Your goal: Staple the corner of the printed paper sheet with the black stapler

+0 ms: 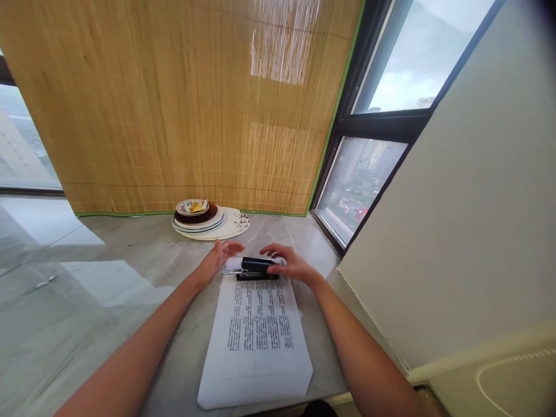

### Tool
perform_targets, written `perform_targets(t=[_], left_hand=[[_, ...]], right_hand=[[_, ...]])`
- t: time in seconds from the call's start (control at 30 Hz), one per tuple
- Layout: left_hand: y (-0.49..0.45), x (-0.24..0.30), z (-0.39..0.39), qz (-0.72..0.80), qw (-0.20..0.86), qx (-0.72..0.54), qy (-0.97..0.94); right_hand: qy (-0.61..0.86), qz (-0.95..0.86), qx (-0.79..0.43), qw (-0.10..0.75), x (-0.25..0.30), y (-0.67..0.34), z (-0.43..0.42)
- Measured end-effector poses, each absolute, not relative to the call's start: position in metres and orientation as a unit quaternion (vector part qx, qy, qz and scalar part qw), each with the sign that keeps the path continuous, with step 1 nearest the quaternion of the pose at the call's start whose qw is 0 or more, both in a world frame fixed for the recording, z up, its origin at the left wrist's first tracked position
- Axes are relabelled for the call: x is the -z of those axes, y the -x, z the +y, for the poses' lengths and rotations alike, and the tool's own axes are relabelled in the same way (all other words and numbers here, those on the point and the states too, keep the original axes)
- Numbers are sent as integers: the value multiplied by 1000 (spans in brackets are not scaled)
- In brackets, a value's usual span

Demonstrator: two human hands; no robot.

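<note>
"What's nearest, from my far seat?"

"The front edge of the stone top (pixel 330 365), then the printed paper (pixel 260 370). The black stapler (pixel 260 270) lies on the paper's far end."

"Hands?"

"Left hand (pixel 219 256) spread, by the paper's far left corner; right hand (pixel 290 264) loosely bent, half open, thumb over the stapler."

"I think I'm handling the stapler; next calls for a firmer hold."

"More room left of the paper; wall (pixel 469 202) right, plates (pixel 232 227) beyond."
</note>
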State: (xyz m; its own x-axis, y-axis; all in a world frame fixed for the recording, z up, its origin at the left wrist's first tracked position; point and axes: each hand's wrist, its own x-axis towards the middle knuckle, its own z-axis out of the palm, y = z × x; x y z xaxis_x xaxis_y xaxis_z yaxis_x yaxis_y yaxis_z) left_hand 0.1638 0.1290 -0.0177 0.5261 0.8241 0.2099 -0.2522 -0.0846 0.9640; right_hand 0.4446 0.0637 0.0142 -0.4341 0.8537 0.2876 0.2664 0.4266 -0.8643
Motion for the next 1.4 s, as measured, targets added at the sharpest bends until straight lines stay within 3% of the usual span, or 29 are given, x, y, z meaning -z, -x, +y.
perform_targets(t=[0.13, 0.3, 0.43, 0.53, 0.67, 0.77, 0.87, 0.97, 1.07, 1.27, 1.4], left_hand=[[-166, 0, 118, 197, 707, -444, -514], [-160, -6, 116, 216, 759, -389, -475], [-155, -2, 119, 237, 784, -342, -461], [-155, -1, 120, 243, 789, -349, -444], [-155, 0, 119, 232, 779, -367, -452], [-154, 1, 119, 222, 775, -371, -460], [-153, 2, 120, 226, 769, -379, -463], [-153, 1, 124, 257, 741, -423, -454], [-154, 0, 126, 258, 714, -469, -451], [-157, -4, 119, 219, 663, -499, -514], [-159, -10, 110, 193, 661, -459, -561]], right_hand=[[384, -809, -297, 331, -13, -427, 57], [403, -795, -141, 431, -6, -422, 56], [360, -852, 28, 380, -4, -414, 57], [365, -855, 90, 357, -5, -411, 57], [363, -858, 85, 352, -9, -414, 57], [415, -790, 38, 450, -12, -418, 59], [433, -721, -97, 532, -13, -424, 61], [407, -724, -257, 494, -12, -431, 62], [395, -753, -320, 417, -10, -434, 62], [427, -797, -261, 339, -13, -430, 60], [417, -798, -95, 426, -23, -412, 48]])
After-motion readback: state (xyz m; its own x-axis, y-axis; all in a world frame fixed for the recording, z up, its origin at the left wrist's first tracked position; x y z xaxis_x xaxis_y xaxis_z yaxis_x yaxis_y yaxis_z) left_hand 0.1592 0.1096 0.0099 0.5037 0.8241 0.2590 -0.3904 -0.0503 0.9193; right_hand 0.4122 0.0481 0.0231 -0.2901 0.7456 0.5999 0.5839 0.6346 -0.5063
